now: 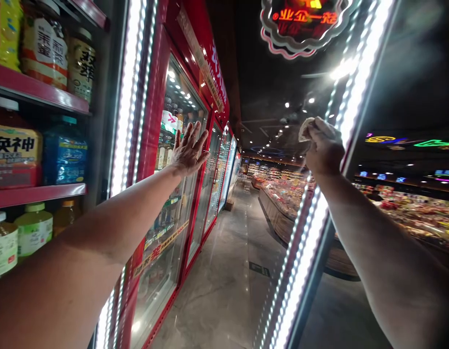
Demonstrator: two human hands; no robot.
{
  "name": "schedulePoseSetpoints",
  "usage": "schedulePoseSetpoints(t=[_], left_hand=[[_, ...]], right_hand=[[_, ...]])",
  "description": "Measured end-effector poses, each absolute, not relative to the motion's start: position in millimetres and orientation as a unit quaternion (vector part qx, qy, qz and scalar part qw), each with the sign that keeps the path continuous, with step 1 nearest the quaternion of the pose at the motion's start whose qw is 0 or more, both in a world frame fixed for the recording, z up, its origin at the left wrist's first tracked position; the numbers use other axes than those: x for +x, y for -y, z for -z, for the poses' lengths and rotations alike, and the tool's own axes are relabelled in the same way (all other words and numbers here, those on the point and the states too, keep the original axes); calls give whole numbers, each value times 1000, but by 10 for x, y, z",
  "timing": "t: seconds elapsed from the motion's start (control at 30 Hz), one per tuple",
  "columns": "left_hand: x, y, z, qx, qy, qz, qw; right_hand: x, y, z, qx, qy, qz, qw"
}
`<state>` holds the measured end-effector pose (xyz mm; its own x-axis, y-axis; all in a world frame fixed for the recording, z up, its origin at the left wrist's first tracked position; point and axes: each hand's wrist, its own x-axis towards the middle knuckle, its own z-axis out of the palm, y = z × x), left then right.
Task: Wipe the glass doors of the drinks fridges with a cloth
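Shows a bare left hand (188, 152), seemingly creased at the knuckles (190, 139), bare right hand (324, 152) and bare forearms (131, 213).

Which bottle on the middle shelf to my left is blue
The right-hand bottle, with a teal cap; its white-capped neighbour has a yellow label.

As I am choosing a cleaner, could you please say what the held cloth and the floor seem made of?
The cloth looks like soft, matte fabric, perhaps cotton, from its crumpled folds. The floor seems polished stone or tile, from its veining and reflected lights.
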<state>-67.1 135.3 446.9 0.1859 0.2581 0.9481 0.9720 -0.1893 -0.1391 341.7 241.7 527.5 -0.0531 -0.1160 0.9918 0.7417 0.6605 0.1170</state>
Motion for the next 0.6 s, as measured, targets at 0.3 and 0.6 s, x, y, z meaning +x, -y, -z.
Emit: schedulePoseSetpoints(t=[0.3,0.6], left_hand=[[-588,-1264,-4462,-634,499,409,425],[-615,-1239,-4462,-640,504,393,426]], right_hand=[[3599,-2362,-4862,-202,676,343,621],[3341,-2421,-5318,-196,666,340,635]])
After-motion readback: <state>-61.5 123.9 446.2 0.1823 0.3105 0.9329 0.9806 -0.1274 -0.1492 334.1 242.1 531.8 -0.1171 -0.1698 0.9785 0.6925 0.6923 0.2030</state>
